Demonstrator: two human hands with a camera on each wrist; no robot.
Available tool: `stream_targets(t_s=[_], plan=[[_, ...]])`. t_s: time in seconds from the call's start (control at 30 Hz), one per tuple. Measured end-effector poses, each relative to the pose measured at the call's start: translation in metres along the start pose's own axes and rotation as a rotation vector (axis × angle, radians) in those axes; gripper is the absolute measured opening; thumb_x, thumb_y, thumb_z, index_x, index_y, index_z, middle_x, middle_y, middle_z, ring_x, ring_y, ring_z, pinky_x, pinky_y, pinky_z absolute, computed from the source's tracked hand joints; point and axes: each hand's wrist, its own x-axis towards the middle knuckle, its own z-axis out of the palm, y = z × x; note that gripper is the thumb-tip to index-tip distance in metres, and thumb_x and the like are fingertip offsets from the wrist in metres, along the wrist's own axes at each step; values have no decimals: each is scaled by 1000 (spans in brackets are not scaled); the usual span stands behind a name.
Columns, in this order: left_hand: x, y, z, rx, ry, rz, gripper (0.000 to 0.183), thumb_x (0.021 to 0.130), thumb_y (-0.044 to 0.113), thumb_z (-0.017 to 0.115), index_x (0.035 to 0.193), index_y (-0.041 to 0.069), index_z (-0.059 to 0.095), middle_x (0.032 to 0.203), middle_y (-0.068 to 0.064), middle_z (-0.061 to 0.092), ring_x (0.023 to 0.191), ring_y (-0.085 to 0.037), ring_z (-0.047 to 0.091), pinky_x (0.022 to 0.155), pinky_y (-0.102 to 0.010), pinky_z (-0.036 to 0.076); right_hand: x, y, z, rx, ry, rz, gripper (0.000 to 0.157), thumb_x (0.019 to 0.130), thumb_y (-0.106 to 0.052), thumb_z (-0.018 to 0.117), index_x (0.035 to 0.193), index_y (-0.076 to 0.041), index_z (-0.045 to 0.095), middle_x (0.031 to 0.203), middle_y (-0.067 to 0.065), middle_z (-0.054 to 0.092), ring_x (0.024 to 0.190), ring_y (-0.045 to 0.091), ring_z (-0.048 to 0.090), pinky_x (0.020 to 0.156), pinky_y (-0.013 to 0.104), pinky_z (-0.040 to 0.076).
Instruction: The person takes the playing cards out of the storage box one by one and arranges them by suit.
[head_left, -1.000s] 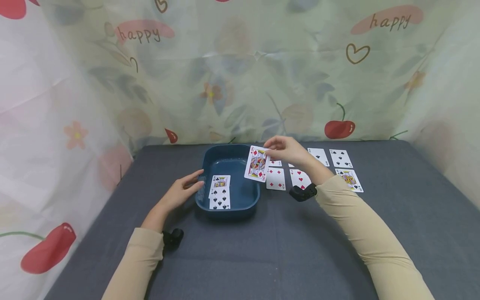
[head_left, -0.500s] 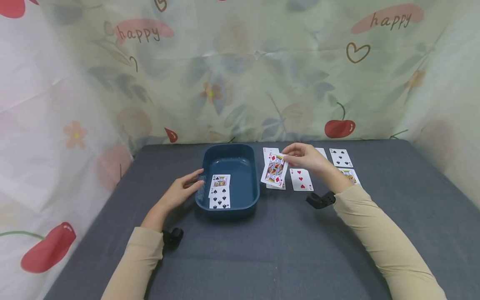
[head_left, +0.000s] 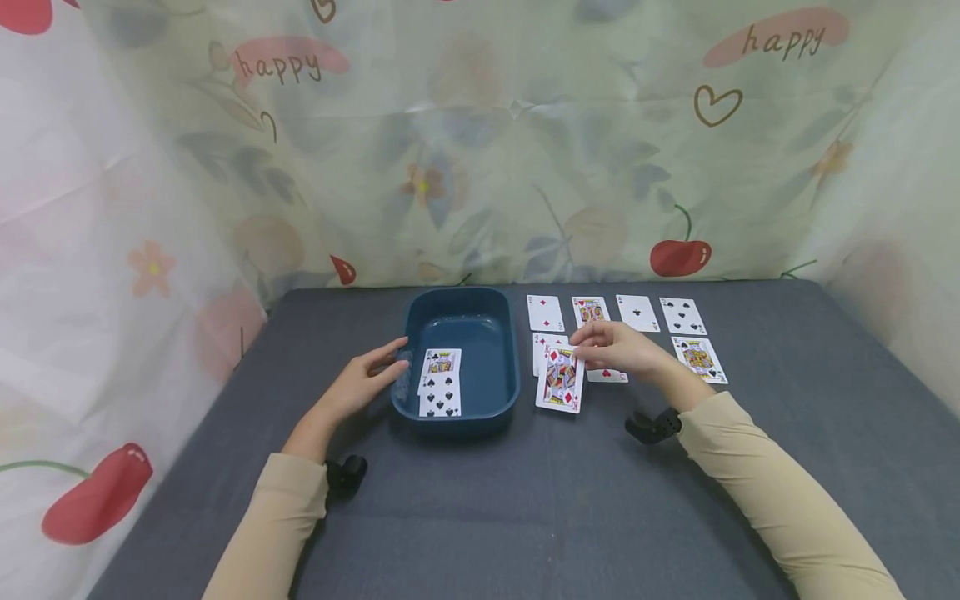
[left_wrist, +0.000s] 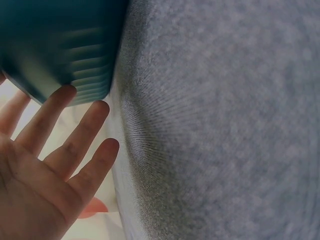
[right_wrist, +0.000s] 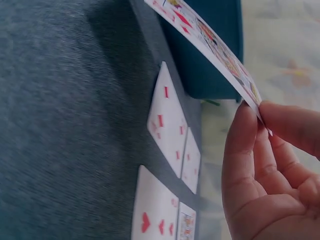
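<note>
My right hand [head_left: 626, 350] pinches a king of diamonds playing card [head_left: 561, 383] by its upper right corner, thumb on one face and fingertips on the other. In the right wrist view the card [right_wrist: 215, 45] is tilted above the table. Beside the blue bin [head_left: 483, 350], my left hand [head_left: 356, 387] has its fingertips at the left wall and rim. The left wrist view shows its fingers [left_wrist: 80, 137] spread and nearly straight against the ribbed side. Two overlapping cards, a face card [head_left: 441, 363] and a spade card [head_left: 439, 398], lie face up in the bin.
Face-up cards lie in two rows right of the bin, among them a two of diamonds [head_left: 545, 313], a club card [head_left: 637, 313], a spade card [head_left: 682, 317] and a face card [head_left: 699, 360]. A patterned curtain [head_left: 510, 167] hangs behind the grey tablecloth [head_left: 480, 517].
My right hand has carried the king of diamonds from over the bin's right rim to the right and nearer, to the front of the card rows. The left hand keeps its place at the bin.
</note>
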Motion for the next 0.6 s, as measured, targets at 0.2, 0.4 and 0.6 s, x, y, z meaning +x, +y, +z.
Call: stream_targets(t_s=[0.2,0.4,0.6], plan=[[0,0,0,1,3,-1,55,95,40,50,146,27,32,150,-16,34,137,-40,33,108,-58,30,1,9,7,40,-106,11,30,90,-7,59,112,12,50,82,-7,61,73,1,58,72,21,53],[0,0,0,-3,2,-5,57,94,42,50,146,27,32,150,-16,34,137,-39,33,108,-58,30,3,16,14,-19,-114,-22,27,86,-3,61,106,13,54,81,-3,64,69,2,59,68,21,53],[0,-1,1,-5,3,-7,57,94,44,50,146,28,32,150,-16,33,137,-39,33,108,-57,31,4,18,21,-140,-63,-92,23,81,0,65,98,12,57,79,9,65,65,3,57,61,20,51]])
